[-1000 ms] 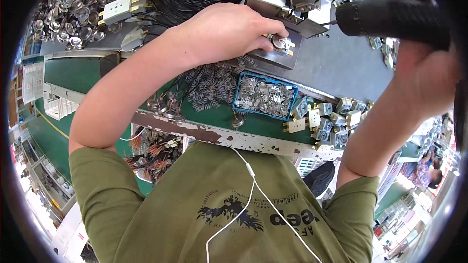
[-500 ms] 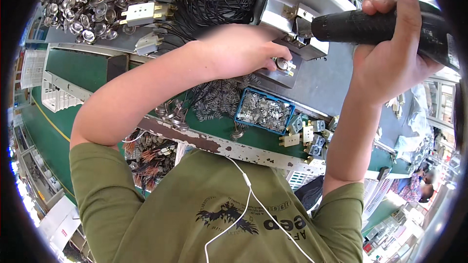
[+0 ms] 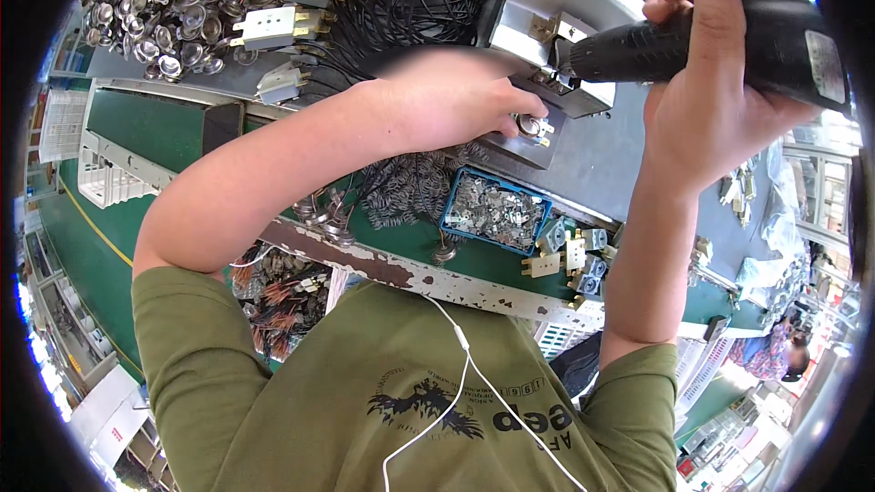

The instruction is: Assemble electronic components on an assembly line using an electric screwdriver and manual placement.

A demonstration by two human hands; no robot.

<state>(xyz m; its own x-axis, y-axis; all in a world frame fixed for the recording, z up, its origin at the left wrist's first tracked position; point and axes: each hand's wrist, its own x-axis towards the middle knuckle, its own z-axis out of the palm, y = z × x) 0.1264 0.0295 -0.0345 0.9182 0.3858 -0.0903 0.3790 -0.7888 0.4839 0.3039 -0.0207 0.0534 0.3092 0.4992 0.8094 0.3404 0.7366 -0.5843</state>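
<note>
My right hand (image 3: 706,91) is wrapped round a black power screwdriver (image 3: 638,50), held level. Its nose points left at a metal box-shaped fixture (image 3: 592,96), where a white block with brass tabs shows; whether the tip touches anything is hidden. My left hand (image 3: 465,100) reaches across, thumb and fingers closed on a small round metal part with tabs (image 3: 533,128). That part sits on a grey metal block (image 3: 524,150) in front of the fixture. The back of my left hand is partly blurred.
A blue tray (image 3: 497,210) of small metal pieces sits in front, with springs (image 3: 415,187) left of it and white blocks (image 3: 574,255) right. Metal cups (image 3: 182,9) and black wires (image 3: 410,0) are heaped behind. A chipped table edge (image 3: 410,273) runs before me. Another person is far right.
My right hand and the screwdriver have shifted left, with the nose closer over the fixture. My left hand stays at the small round part.
</note>
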